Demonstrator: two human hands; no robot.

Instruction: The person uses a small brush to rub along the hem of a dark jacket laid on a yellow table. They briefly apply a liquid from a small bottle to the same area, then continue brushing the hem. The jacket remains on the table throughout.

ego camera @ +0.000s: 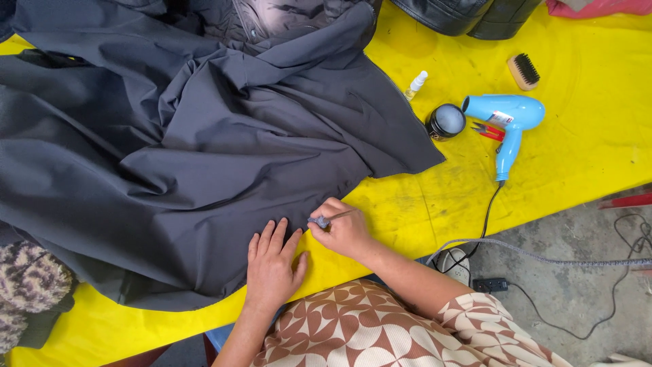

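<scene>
A person is leaning over a yellow desk (435, 204) on which a large dark grey jacket (176, 156) is lying spread out and rumpled, covering most of the left and middle of the surface. The left hand (272, 265) is resting flat on the jacket's near hem, fingers spread, pressing the cloth down. Just beside it, the right hand (345, 228) is pinching a thin stick-like tool (329, 219) between thumb and fingers, its small greyish tip touching the edge of the fabric where it meets the bare yellow surface — what kind of tool it is cannot be told.

Well apart, towards the right of the desk, a light blue hair dryer (508, 119) is lying on its side with its black cord (486, 217) trailing off the near edge to the floor. Near it are sitting a small round dark tin (445, 121), a little white bottle (415, 84), a red-handled tool (490, 130) and a wooden brush (523, 71) with dark bristles.

Judging from this, the work at the hem looks fine and close: it would go best with the flat hand keeping the cloth taut and unwrinkled, and the tip moving in short, light strokes — staying on the fabric rather than straying onto the desk.
</scene>
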